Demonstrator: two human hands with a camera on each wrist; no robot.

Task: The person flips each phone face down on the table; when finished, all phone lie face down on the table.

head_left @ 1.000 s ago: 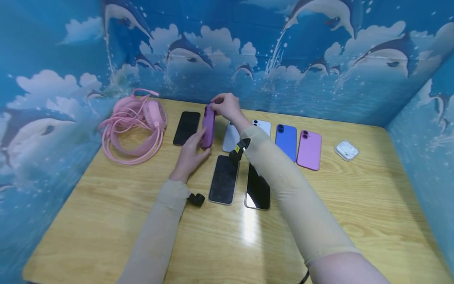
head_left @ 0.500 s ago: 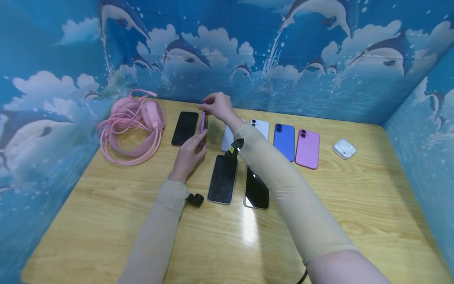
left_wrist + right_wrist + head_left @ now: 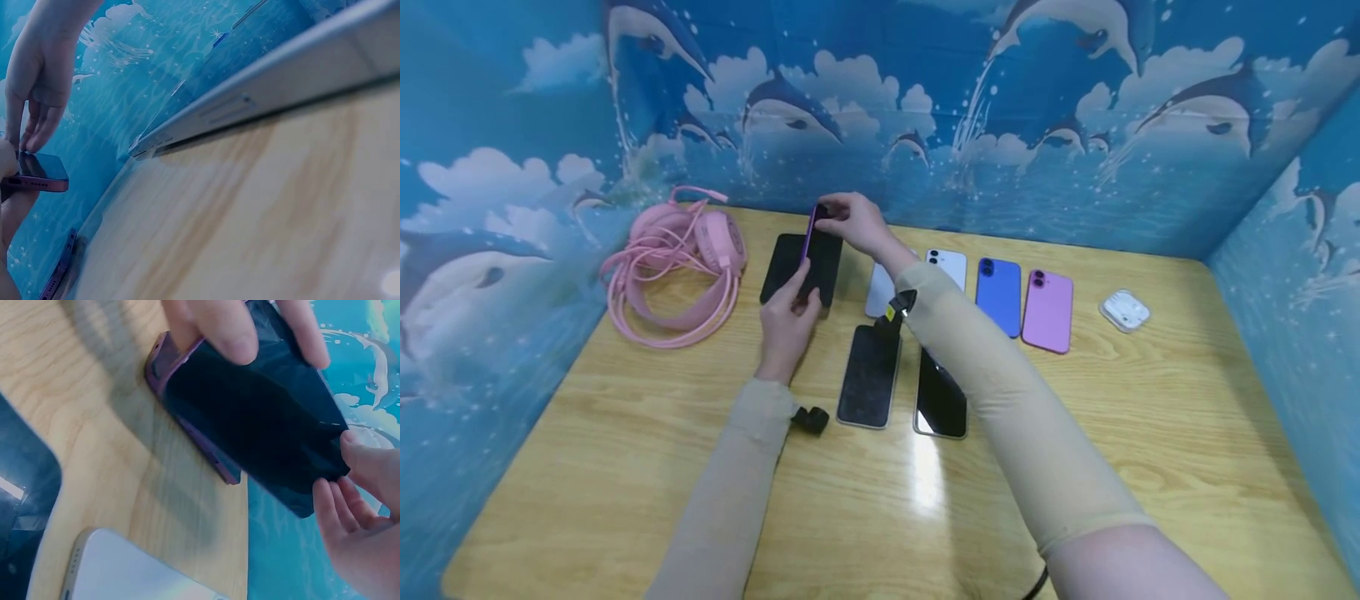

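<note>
Both hands hold a purple-cased phone point(image 3: 818, 260) tilted above the table, its dark screen showing. My right hand point(image 3: 835, 218) grips its far end, with the fingers point(image 3: 219, 325) curled over the top edge of the purple-cased phone point(image 3: 262, 406). My left hand point(image 3: 801, 287) pinches the near end between thumb and fingers point(image 3: 334, 503). In the left wrist view the purple-cased phone point(image 3: 39, 175) appears edge-on under the right hand point(image 3: 37, 125). A black phone point(image 3: 777, 267) lies flat just left of it, partly hidden.
Pink headphones point(image 3: 673, 267) lie at the back left. Two dark-screened phones point(image 3: 870, 377) point(image 3: 940, 406) lie mid-table. Behind them are a silver phone point(image 3: 878, 293), a white phone point(image 3: 952, 267), a blue phone point(image 3: 1000, 296) and a lilac phone point(image 3: 1048, 310). A white earbud case point(image 3: 1123, 310) sits far right.
The purple phone has turned over from back showing, through edge-on, to screen showing, and shifted slightly left over the black phone. Both hands moved with it.
</note>
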